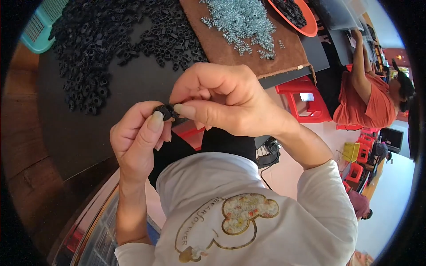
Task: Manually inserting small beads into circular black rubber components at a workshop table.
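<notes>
My left hand [140, 137] pinches a small black plastic part [165, 111] between thumb and fingers, held above my lap near the table's front edge. From the right, my right hand [217, 99] meets it, thumb and forefinger closed at the part's right end; whether a second small piece sits between them is hidden. A large heap of similar black plastic parts [88, 53] spreads over the dark table [133, 82] beyond my hands. To its right, a pile of small silvery coil springs [242, 22] lies on a brown cloth [208, 42].
An orange-red bowl [310, 26] of black pieces stands at the far right of the cloth. A turquoise basket [40, 26] is at the far left. Beyond a red stool [304, 99] on the right, a person in an orange-red top [366, 99] works at another table.
</notes>
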The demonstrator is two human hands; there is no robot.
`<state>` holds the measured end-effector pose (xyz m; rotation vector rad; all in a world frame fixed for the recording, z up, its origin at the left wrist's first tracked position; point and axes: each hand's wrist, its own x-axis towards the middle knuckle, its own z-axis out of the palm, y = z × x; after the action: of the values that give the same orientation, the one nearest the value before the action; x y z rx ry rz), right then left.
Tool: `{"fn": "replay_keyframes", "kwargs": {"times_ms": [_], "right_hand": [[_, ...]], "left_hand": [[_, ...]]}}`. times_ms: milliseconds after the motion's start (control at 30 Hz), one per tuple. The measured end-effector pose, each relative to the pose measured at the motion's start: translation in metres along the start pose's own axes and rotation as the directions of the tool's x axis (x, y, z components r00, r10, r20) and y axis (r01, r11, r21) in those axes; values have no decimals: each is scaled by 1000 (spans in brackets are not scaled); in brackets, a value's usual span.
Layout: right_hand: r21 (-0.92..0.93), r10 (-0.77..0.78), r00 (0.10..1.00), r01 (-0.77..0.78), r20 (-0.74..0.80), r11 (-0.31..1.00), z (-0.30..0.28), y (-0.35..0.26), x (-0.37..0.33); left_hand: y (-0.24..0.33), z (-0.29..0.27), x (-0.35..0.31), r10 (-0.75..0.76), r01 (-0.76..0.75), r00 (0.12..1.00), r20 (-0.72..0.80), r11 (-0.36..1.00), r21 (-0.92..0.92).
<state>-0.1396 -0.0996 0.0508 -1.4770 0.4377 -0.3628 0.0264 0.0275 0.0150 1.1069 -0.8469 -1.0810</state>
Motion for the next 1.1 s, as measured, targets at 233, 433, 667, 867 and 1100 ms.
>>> {"fn": "replay_keyframes", "kwargs": {"times_ms": [233, 433, 667, 867, 1100], "right_hand": [[73, 19, 1000, -18, -23, 997, -2, -9, 2], [-47, 8, 998, -11, -62, 999, 1, -10, 0], [-49, -18, 997, 14, -71, 999, 3, -9, -2], [-18, -36, 998, 35, -53, 999, 4, -8, -2], [-4, -20, 998, 20, -59, 1000, 8, -7, -2]], "left_hand": [[0, 0, 1, -11, 11, 1000, -17, 1000, 1], [7, 3, 0, -36, 37, 999, -28, 998, 58], [0, -4, -1, -16, 15, 1000, 7, 993, 121], [-1, -6, -2, -1, -2, 1000, 18, 990, 138], [-1, -6, -1, 33, -37, 999, 25, 978, 204]]}}
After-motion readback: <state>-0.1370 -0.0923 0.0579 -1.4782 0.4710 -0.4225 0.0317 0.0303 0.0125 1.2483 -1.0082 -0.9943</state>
